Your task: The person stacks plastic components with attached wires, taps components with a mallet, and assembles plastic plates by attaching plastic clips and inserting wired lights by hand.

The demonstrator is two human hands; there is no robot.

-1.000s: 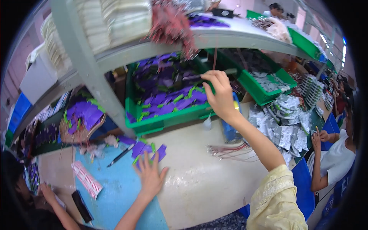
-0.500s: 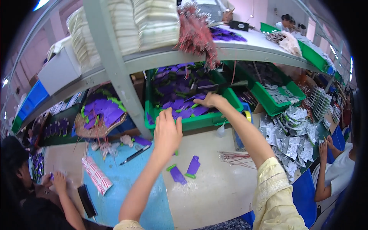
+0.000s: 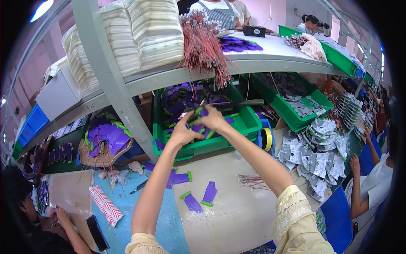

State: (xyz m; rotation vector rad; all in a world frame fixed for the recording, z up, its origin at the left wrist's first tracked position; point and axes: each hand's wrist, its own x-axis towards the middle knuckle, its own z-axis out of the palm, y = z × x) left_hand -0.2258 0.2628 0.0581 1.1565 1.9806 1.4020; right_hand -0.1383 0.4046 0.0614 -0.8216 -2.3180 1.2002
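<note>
Clearly, at the far left, toward 8 o'clock, a co-worker in dark clothing (image 3: 50,228) sits with hands close together over the table. Nearer the middle, also around 8 o'clock, lie a flat black oblong case (image 3: 97,233) and a white paper roll with red chevrons (image 3: 105,206). At 9 o'clock, a shallow brown tray (image 3: 95,161) bears a heap of purple pieces (image 3: 111,136).

In the centre, the left hand (image 3: 185,132) reaches over a deep green plastic bin (image 3: 205,149), its thumb spread from its curved fingers. The bin holds many flat purple plastic pieces with bright green ends (image 3: 171,106); 2 loose purple pieces (image 3: 193,203) lie on the table at 6 o'clock. Just right of it, the right hand (image 3: 214,120) bends its fingers down to the pieces in the bin. I cannot tell whether either hand is closed on a piece.

A bundle of red wires (image 3: 205,46) hangs from the shelf at 12 o'clock, and thin red leads (image 3: 253,182) lie between 4 and 5 o'clock. Farther right, toward 3 o'clock, stand a second green bin (image 3: 298,122) and a pile of silver-grey parts (image 3: 319,156).
</note>
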